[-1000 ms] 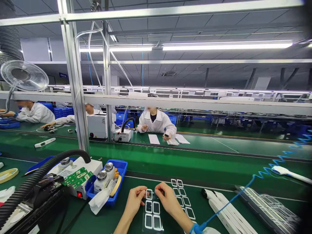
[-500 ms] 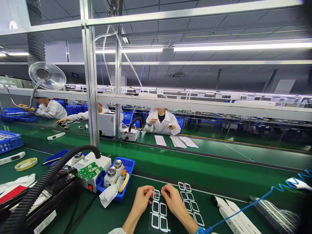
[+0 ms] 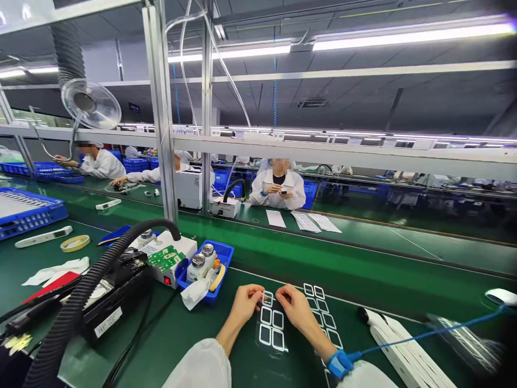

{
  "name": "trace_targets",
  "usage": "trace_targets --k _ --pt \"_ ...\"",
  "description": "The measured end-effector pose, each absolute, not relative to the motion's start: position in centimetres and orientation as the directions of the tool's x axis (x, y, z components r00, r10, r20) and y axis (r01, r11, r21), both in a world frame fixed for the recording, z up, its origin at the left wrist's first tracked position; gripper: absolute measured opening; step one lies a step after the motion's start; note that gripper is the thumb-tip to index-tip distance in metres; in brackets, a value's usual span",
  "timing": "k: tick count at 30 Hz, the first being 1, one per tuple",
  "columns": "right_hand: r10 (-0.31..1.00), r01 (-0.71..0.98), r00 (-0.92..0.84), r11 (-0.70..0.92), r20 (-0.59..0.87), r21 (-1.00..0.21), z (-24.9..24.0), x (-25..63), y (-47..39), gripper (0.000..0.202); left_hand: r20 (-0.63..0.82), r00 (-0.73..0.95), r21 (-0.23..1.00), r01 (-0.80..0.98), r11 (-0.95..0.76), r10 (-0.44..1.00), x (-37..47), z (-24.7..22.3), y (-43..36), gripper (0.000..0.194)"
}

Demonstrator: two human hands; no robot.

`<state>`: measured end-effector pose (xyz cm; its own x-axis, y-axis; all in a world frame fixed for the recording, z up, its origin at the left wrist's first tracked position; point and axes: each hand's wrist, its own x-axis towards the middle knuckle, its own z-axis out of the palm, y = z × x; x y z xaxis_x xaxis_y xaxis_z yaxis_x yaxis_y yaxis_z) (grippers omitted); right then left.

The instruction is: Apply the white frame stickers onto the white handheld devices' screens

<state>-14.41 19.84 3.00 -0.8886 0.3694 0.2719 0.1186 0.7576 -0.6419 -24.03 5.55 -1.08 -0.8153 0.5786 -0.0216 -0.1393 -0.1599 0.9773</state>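
A clear sheet with several white rounded frames [image 3: 272, 326] lies on the green table in front of me. My left hand [image 3: 245, 303] is at the sheet's upper left, thumb and fingers pinched by the top frame. On the other side, my right hand [image 3: 293, 305] has its fingers pinched near the upper right corner; what is between them is too small to name. Beside my right forearm lies a second sheet of white frames [image 3: 322, 306]. A blue strap [image 3: 340, 364] circles my right wrist.
A blue bin [image 3: 226, 257] with bottles stands left of my hands, beside a white box [image 3: 181, 243] and a black hose [image 3: 100, 264]. White devices [image 3: 407, 345] and a blue cord [image 3: 428, 330] are at the right. A person [image 3: 278, 186] sits opposite.
The view has tilted down and turned slightly left, so more of my sleeves and the left table shows. My hands stay at the top of the sheet. The person opposite has brought their hands closer together.
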Motion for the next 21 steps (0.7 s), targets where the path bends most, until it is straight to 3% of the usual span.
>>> trace_targets --k 18,21 --pt "0.239 0.008 -0.931 0.768 0.276 -0.640 3.1 -15.4 20.8 0.030 -0.054 -0.838 0.992 -0.108 -0.068 0.543 -23.7 -0.6 6.2 0.026" --pt "0.176 -0.082 -0.917 0.797 0.359 -0.599 3.5 -15.0 20.2 0.029 -0.052 -0.845 0.993 -0.098 -0.059 0.532 -23.8 -0.7 6.2 0.026"
